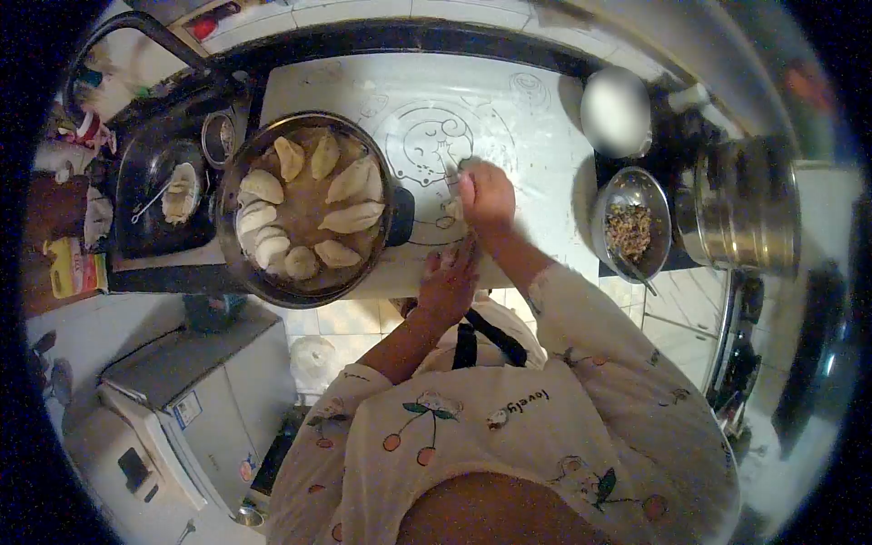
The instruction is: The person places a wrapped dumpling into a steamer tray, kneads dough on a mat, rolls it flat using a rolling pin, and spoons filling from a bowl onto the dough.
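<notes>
My right hand (pixel 488 198) is closed over the white mat (pixel 545 182), around something small and hard to make out; a dark tip shows by its fingers. My left hand (pixel 449 283) lies lower, at the mat's front edge, its fingers curled together with pale matter at the tips. What it grips is too small to name. Between the hands and just left of them are small pale bits like dough (pixel 449 216). A round pan (pixel 318 238) with a dark handle stands left of my hands, and several folded dumplings (pixel 352 218) are set around inside it.
Right of the mat are a metal bowl (pixel 630 232) of chopped filling with a spoon, a white round container (pixel 616 113) and a large metal pot (pixel 745 204). On the left is a dark sink (pixel 136 195) with a dish and small bowl (pixel 218 138). Below stands a white cabinet (pixel 222 409).
</notes>
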Available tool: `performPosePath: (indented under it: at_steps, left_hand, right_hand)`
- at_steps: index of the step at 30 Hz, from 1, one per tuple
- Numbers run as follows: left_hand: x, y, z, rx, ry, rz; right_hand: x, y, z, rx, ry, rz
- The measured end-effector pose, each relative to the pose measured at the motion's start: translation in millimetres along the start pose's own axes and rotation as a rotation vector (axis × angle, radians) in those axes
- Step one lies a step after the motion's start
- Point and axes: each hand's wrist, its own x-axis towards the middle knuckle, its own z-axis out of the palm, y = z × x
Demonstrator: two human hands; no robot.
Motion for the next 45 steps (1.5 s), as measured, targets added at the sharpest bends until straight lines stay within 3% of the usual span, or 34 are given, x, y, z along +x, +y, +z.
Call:
performPosePath:
  at_steps: [3,5,9,11,12,14,16,18,19,20,21,25,26,29,31,34,35,37,41,45]
  left_hand:
    - [2.0,0.4,-9.2,0.0,-0.073,-0.001]
    - [-1.2,-1.5,-12.7,-0.065,-0.048,-0.016]
    - [-5.1,-0.5,0.4,-0.366,0.221,0.076]
    - [23.3,22.9,-25.2,-0.644,0.283,0.051]
    - [35.1,24.7,-24.2,-0.557,0.192,0.039]
    - [41.9,28.9,-9.8,-0.26,0.231,0.045]
    - [47.0,27.1,3.5,-0.105,0.209,0.04]
    - [49.4,20.1,11.7,-0.101,0.103,0.043]
    - [59.6,17.0,10.5,0.005,0.158,0.047]
    - [78.9,11.4,9.0,0.11,0.215,0.051]
    - [99.2,6.0,7.4,0.218,0.277,0.056]
    - [179.3,-31.6,15.6,0.298,0.309,0.028]
    - [198.1,-38.1,12.0,0.39,0.261,0.008]
    - [230.8,-34.3,-28.3,0.211,0.124,-0.045]
    - [239.6,-41.9,-24.7,0.236,0.168,-0.023]
    - [227.5,-39.2,-11.8,0.364,0.201,-0.027]
    - [217.5,-38.5,-6.6,0.424,0.207,-0.039]
    - [182.1,-30.6,2.3,0.376,0.2,0.0]
    - [117.3,12.0,-14.8,0.107,0.079,-0.018]
    - [74.1,25.8,-6.3,0.05,0.011,-0.041]
  right_hand:
    - [-54.9,-8.3,-17.1,-0.146,-0.088,-0.134]
    - [-79.9,-3.7,-25.8,-0.072,-0.18,-0.098]
    - [-99.3,9.2,-20.1,-0.022,-0.182,-0.167]
    - [-98.1,13.7,-25.8,0.399,-0.159,-0.139]
    - [-99.7,21.3,-25.8,0.536,-0.189,-0.124]
    - [-109.2,36.9,-36.2,0.619,-0.226,-0.011]
    - [-122.1,49.0,-50.2,0.525,-0.244,0.179]
    - [-110.4,46.4,-47.9,0.249,-0.299,0.047]
    - [-105.4,42.4,-44.6,0.11,-0.331,-0.014]
    - [-96.7,42.5,-33.4,0.243,-0.136,-0.049]
    - [-77.0,44.2,-29.8,0.199,-0.116,-0.051]
    - [11.8,72.6,-12.8,0.141,0.064,-0.095]
    - [30.2,78.0,-12.3,0.097,0.03,-0.043]
    - [78.3,86.2,-12.4,-0.021,-0.034,0.036]
    - [84.0,87.9,-8.7,-0.102,-0.051,0.014]
    - [69.0,81.6,-14.7,-0.293,-0.083,-0.069]
    - [51.7,78.8,-20.0,-0.193,-0.077,-0.083]
    - [10.4,78.1,-28.6,0.02,-0.068,-0.123]
    - [-54.7,67.3,-39.5,0.101,-0.195,-0.134]
    - [-79.2,59.8,-59.2,0.115,-0.274,-0.142]
